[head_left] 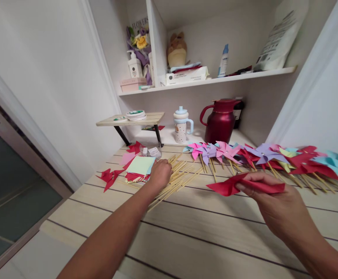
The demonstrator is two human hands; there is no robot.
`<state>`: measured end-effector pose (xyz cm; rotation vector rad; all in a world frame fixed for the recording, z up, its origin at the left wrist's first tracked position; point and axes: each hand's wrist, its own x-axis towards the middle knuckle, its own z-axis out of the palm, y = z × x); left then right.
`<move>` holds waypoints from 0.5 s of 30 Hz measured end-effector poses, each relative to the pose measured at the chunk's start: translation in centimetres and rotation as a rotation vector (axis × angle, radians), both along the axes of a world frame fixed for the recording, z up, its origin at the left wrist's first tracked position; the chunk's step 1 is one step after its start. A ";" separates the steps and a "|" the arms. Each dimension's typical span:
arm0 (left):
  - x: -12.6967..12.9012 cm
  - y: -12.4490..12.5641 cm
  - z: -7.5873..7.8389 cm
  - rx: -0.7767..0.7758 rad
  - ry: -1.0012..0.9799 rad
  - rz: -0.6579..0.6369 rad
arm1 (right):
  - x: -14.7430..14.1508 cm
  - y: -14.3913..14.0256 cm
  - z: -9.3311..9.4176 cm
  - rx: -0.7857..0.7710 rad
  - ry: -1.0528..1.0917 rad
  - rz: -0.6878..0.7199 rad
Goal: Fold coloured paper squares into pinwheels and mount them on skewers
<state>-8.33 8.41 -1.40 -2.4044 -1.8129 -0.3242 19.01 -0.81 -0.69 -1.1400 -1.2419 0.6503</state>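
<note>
My right hand holds a folded red paper pinwheel above the wooden table, pinched at its middle. My left hand reaches forward and rests on a loose pile of wooden sticks, fingers curled over them; whether it grips one I cannot tell. Just left of that hand lies a stack of coloured paper squares with a light green sheet on top. A red cut paper piece lies further left.
A row of finished pinwheels on sticks runs along the right back of the table. Behind stand a dark red jug, a sippy cup and a small raised shelf. Wall shelves hold bottles and boxes.
</note>
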 end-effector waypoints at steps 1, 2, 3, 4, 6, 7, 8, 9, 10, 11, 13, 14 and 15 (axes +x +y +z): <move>0.1 0.1 -0.2 0.005 0.001 0.014 | 0.1 0.0 0.0 -0.006 0.011 0.021; 0.2 0.1 -0.4 0.010 0.001 0.028 | 0.1 -0.1 -0.1 -0.008 0.021 0.037; 0.2 0.1 -0.5 0.014 0.001 0.040 | 0.2 -0.1 -0.1 -0.006 0.023 0.043; 0.2 0.1 -0.6 0.018 0.000 0.051 | 0.2 -0.1 -0.1 -0.010 0.017 0.051; 0.1 0.1 -0.8 0.022 0.001 0.066 | 0.3 -0.1 -0.2 -0.027 -0.006 0.059; 0.1 0.1 -0.8 0.024 0.001 0.070 | 0.4 -0.1 -0.3 -0.040 -0.014 0.066; 0.1 0.1 -0.9 0.025 0.002 0.075 | 0.4 -0.1 -0.5 -0.048 -0.010 0.072; 0.1 0.1 -0.9 0.024 0.004 0.079 | 0.4 0.0 -0.6 -0.055 0.003 0.080; 0.1 0.1 -0.9 0.024 0.004 0.085 | 0.5 0.0 -0.7 -0.058 0.020 0.087; 0.1 0.1 -0.9 0.022 0.004 0.092 | 0.5 0.0 -0.9 -0.060 0.034 0.093; 0.2 0.1 -0.9 0.020 0.000 0.107 | 0.6 0.1 -1.1 -0.063 0.041 0.101; 0.3 0.1 -0.9 0.019 -0.004 0.117 | 0.6 0.1 -1.2 -0.064 0.039 0.103; 0.4 0.0 -0.8 0.019 -0.008 0.125 | 0.7 0.1 -1.2 -0.063 0.035 0.106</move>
